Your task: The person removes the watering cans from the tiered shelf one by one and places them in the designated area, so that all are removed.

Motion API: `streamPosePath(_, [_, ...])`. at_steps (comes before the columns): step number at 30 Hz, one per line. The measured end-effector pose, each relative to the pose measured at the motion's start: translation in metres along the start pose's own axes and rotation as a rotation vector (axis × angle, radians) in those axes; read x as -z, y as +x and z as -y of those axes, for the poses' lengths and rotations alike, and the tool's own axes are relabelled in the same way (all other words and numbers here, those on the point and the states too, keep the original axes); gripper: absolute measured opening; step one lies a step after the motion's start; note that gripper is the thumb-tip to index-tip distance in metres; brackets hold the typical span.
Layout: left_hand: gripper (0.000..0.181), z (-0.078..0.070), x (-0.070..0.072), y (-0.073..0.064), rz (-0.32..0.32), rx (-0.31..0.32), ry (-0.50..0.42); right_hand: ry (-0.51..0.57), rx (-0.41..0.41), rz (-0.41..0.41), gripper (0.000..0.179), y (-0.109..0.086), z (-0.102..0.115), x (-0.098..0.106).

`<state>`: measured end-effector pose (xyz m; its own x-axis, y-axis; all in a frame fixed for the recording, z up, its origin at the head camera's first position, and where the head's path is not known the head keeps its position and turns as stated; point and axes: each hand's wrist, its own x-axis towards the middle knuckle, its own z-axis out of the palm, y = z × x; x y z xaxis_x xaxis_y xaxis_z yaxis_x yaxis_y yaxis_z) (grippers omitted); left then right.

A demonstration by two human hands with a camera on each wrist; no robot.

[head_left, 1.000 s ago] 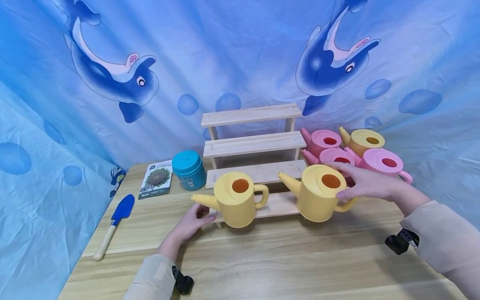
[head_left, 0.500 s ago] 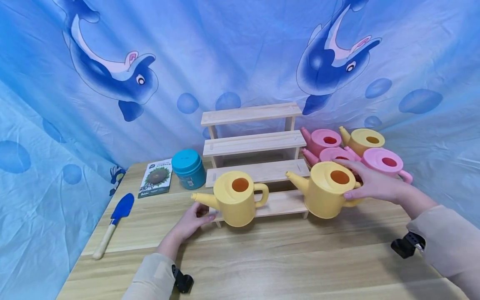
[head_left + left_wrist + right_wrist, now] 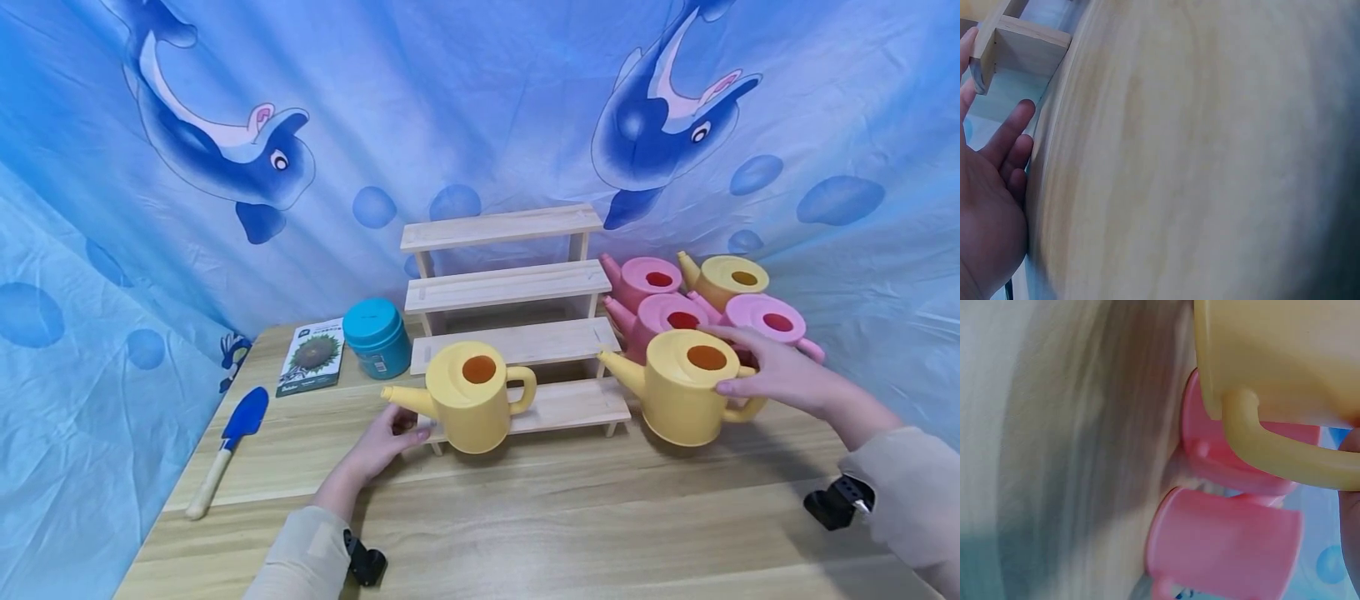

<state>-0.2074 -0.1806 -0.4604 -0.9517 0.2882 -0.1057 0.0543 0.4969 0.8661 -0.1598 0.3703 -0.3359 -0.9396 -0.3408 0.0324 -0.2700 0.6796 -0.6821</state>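
Note:
My right hand (image 3: 783, 371) grips a yellow watering can (image 3: 678, 408) at its top and handle, just right of the wooden step shelf (image 3: 517, 343). Its spout points left, toward the shelf's lowest step. In the right wrist view the can's yellow handle (image 3: 1285, 459) curves toward my fingers. At the left end of that lowest step, my left hand (image 3: 378, 442) pinches the board between thumb and fingers; the left wrist view has the board's end (image 3: 985, 56) between them. A second yellow watering can (image 3: 471, 404) stands upright on this step, spout to the left.
Pink watering cans (image 3: 667, 321) and another yellow watering can (image 3: 723, 283) stand at the back right. Left of the shelf are a teal jar (image 3: 377, 340), a sunflower seed packet (image 3: 311, 358) and a blue trowel (image 3: 243, 417). A dolphin curtain (image 3: 487, 100) hangs behind.
My right hand has carried the yellow watering can to the right, away from the lowest step, whose right end now shows. My left hand and the other yellow can have stayed put.

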Motion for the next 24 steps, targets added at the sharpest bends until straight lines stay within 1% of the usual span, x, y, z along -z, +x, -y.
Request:
streamPosePath(4, [0.052, -0.001, 0.001, 0.001, -0.002, -0.007, 0.004, -0.006, 0.006, -0.027, 0.073, -0.005, -0.01, -0.001])
streamPosePath(8, [0.054, -0.003, 0.0, -0.001, -0.004, 0.008, 0.004, -0.006, 0.026, -0.047, 0.071, -0.007, -0.018, -0.006])
streamPosePath(9, [0.054, -0.008, 0.0, -0.003, 0.002, 0.017, 0.0, -0.012, 0.026, -0.049, 0.072, -0.008, -0.02, -0.007])
streamPosePath(15, [0.055, -0.009, 0.0, -0.004, 0.003, 0.042, -0.025, -0.042, 0.041, -0.045, 0.074, -0.007, -0.025, -0.013])
streamPosePath(16, [0.055, -0.004, 0.0, -0.003, -0.003, 0.04, -0.023, -0.038, 0.044, -0.042, 0.075, -0.007, -0.025, -0.013])
streamPosePath(18, [0.054, -0.005, 0.0, -0.003, -0.002, 0.038, -0.028, -0.038, 0.047, -0.036, 0.074, -0.007, -0.025, -0.013])
streamPosePath(24, [0.055, -0.005, 0.0, -0.003, -0.004, 0.048, -0.011, -0.06, 0.028, -0.008, 0.075, -0.005, -0.024, -0.013])
